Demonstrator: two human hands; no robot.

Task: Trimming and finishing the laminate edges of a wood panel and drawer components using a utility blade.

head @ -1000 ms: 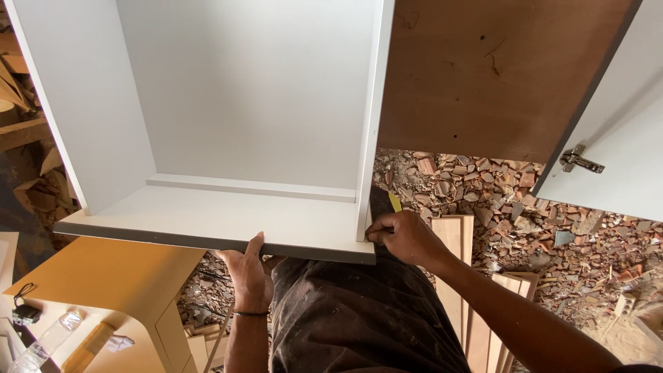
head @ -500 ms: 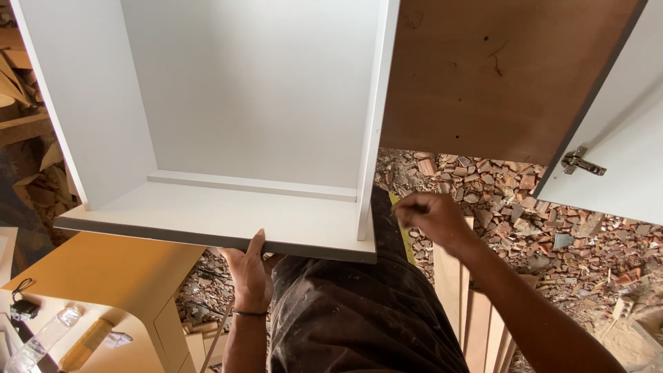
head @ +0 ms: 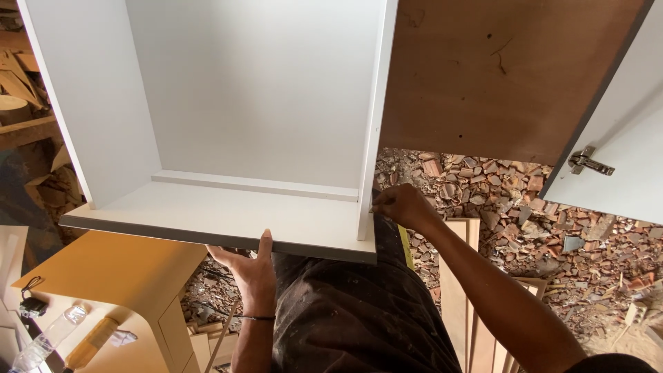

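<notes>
I see the white cabinet [head: 228,138] lying open toward me, its upright side panel [head: 376,117] running away from my right hand [head: 400,205], which is closed at that panel's front corner; what it pinches I cannot tell. My left hand [head: 252,269] props the bottom panel's front edge [head: 207,237] from below, fingers spread

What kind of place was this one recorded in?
Most likely a carpentry or furniture workshop: a half-built white cabinet with a hinged door, wood offcuts stacked below, and rubble covering the floor.
</notes>
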